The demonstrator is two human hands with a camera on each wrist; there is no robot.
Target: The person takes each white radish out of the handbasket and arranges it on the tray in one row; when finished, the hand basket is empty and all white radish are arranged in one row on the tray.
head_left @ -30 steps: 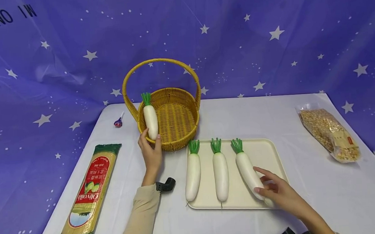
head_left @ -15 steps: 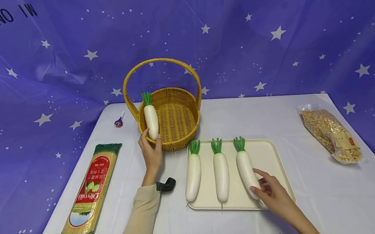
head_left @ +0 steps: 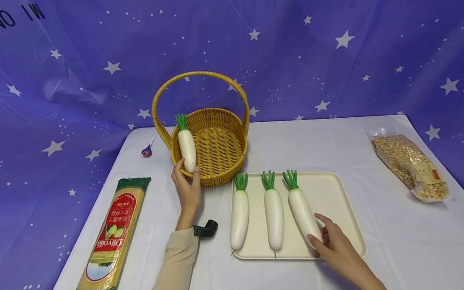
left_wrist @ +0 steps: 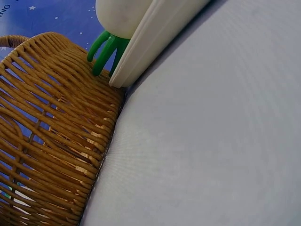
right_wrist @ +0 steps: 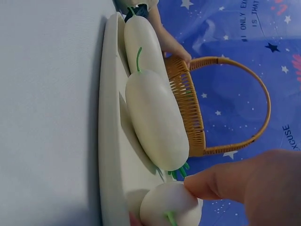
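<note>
A white radish (head_left: pixel 187 150) with a green top leans inside the left of a wicker basket (head_left: pixel 222 181). My left hand (head_left: pixel 188 192) holds its lower end at the basket's front rim, thumb on one side and fingers on the other. Three more white radishes lie on a cream tray (head_left: pixel 335 200): a left radish (head_left: pixel 239 220), a middle radish (head_left: pixel 275 217) and a right radish (head_left: pixel 304 211), which tilts. Its lower end is gripped between thumb and fingers by my right hand (head_left: pixel 335 245). In the right wrist view, the thumb (right_wrist: pixel 225 181) presses that radish (right_wrist: pixel 169 205).
A pasta packet (head_left: pixel 110 245) lies along the table's left side. Behind it is a small lollipop (head_left: pixel 147 151). To the right lies a clear bag of corn kernels (head_left: pixel 408 165). A purple starry cloth (head_left: pixel 283 71) hangs behind the white table (head_left: pixel 296 145).
My right hand has moved left with the right radish, bringing it closer to the middle one on the tray. The left hand and its radish stay about where they were.
</note>
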